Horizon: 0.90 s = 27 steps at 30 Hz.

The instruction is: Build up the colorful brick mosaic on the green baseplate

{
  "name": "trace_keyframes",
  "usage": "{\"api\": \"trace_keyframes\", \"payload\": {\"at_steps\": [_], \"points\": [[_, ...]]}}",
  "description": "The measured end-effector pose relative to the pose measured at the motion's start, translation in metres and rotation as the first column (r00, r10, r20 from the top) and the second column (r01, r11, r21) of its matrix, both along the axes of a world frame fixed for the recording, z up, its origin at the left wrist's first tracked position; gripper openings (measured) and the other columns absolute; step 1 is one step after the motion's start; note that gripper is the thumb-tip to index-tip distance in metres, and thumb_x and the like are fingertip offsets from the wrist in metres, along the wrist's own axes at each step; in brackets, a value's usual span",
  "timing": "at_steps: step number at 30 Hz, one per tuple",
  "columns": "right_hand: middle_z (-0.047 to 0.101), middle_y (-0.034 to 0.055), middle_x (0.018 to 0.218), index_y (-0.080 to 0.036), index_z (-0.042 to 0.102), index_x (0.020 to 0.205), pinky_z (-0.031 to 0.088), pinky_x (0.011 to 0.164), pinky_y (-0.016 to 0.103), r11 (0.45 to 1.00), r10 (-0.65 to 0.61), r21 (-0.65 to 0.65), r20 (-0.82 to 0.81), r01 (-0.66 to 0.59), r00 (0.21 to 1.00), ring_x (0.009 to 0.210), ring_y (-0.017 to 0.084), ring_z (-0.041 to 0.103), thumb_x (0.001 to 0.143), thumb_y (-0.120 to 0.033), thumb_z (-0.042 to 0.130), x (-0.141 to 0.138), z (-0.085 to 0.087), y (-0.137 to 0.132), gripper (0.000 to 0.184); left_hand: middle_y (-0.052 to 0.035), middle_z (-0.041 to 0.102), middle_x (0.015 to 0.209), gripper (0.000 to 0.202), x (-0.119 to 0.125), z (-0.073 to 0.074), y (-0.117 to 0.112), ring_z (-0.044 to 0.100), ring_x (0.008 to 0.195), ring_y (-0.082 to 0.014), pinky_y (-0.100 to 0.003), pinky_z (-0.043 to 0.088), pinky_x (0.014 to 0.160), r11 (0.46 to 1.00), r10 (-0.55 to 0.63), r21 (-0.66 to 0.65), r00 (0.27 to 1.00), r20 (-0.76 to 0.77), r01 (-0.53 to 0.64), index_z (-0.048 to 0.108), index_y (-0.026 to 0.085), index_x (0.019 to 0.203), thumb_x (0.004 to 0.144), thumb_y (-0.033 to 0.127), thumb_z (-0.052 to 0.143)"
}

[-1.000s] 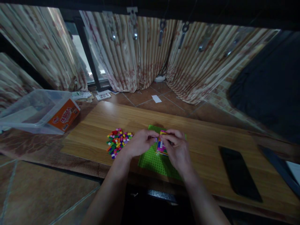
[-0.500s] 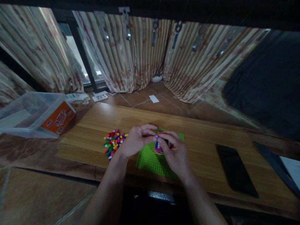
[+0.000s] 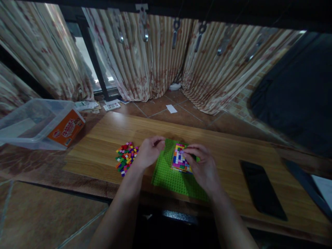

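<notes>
A small purple brick (image 3: 182, 151) is pinched between the thumb and fingers of my right hand (image 3: 203, 164). It is held over a block of many-coloured toy bricks (image 3: 178, 159); I cannot tell whether it touches the bricks below. The block stands on a green studded baseplate (image 3: 166, 178), its right side partly hidden by my right hand. At the baseplate's upper left edge, my left hand (image 3: 149, 151) hovers with loosely curled fingers and nothing visible in them. Loose coloured bricks (image 3: 126, 157) lie in a pile left of that hand, partly covered by it.
The wooden table (image 3: 95, 148) also bears a black phone-like slab (image 3: 261, 188) on the right. A clear plastic bin (image 3: 38, 124) with an orange label stands beyond the table's left end. Papers (image 3: 323, 188) and a dark flat thing lie at the far right.
My hands have drawn apart: the left moved left, away from the bricks, and the right shifted slightly right, keeping the purple brick. More of the brick block shows. The view has shifted slightly.
</notes>
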State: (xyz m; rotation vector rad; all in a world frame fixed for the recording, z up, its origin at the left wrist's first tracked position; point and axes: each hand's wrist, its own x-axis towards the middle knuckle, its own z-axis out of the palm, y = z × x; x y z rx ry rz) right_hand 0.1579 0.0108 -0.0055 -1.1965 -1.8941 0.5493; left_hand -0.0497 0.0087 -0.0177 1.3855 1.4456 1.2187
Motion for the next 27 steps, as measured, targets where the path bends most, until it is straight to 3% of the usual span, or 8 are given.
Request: {"api": "trace_keyframes", "payload": {"at_steps": [4,10,15,21,27], "points": [[0.067,0.0056,0.102,-0.025,0.075,0.080,0.043,0.092,0.042,0.999,-0.034,0.012,0.047,0.033,0.998,0.099,0.023,0.058,0.083,-0.033,0.066,-0.006,-0.002,0.002,0.013,-0.0050,0.071,0.084,0.026,0.006,-0.008,0.005,0.064,0.077,-0.0166,-0.027,0.050,0.071,1.000,0.018,-0.004,0.996,-0.093,-0.018,0.072,0.015,0.097,0.084,0.029,0.053],[0.066,0.0056,0.103,-0.024,0.073,0.077,0.043,0.093,0.043,0.997,-0.052,-0.052,-0.023,0.051,0.998,0.099,0.023,0.060,0.078,-0.031,0.069,-0.012,-0.005,0.010,0.009,-0.0057,0.074,0.098,0.030,0.026,-0.003,0.005,0.066,0.087,-0.0183,-0.028,0.051,0.079,0.998,-0.065,-0.014,0.996,-0.064,0.065,0.072,0.018,0.103,0.083,0.036,0.058],[0.066,0.0056,0.097,-0.022,0.070,0.074,0.045,0.090,0.040,0.990,-0.080,-0.124,-0.140,0.062,0.987,0.095,0.023,0.061,0.074,-0.030,0.071,-0.014,-0.008,0.013,0.008,-0.0055,0.074,0.091,0.028,0.034,0.001,0.006,0.065,0.078,-0.0164,-0.026,0.051,0.074,0.991,-0.121,-0.047,0.992,0.032,0.123,0.072,0.014,0.098,0.077,0.031,0.064],[0.066,0.0053,0.096,-0.023,0.069,0.073,0.044,0.091,0.041,0.988,-0.095,-0.134,-0.172,0.072,0.981,0.096,0.022,0.060,0.072,-0.026,0.069,-0.018,-0.010,0.012,0.004,-0.0027,0.071,0.078,0.019,0.043,-0.001,0.009,0.061,0.068,-0.0132,-0.023,0.048,0.064,0.995,-0.025,-0.088,0.990,0.137,0.037,0.072,0.013,0.085,0.070,0.022,0.065],[0.067,0.0053,0.097,-0.023,0.068,0.077,0.045,0.090,0.039,0.987,-0.093,-0.146,-0.178,0.067,0.980,0.095,0.021,0.061,0.074,-0.027,0.066,-0.017,-0.008,0.012,0.006,-0.0005,0.068,0.070,0.020,0.051,-0.001,0.008,0.058,0.060,-0.0117,-0.022,0.046,0.059,0.990,0.046,-0.138,0.963,0.266,-0.010,0.070,0.014,0.084,0.068,0.026,0.068]]}}
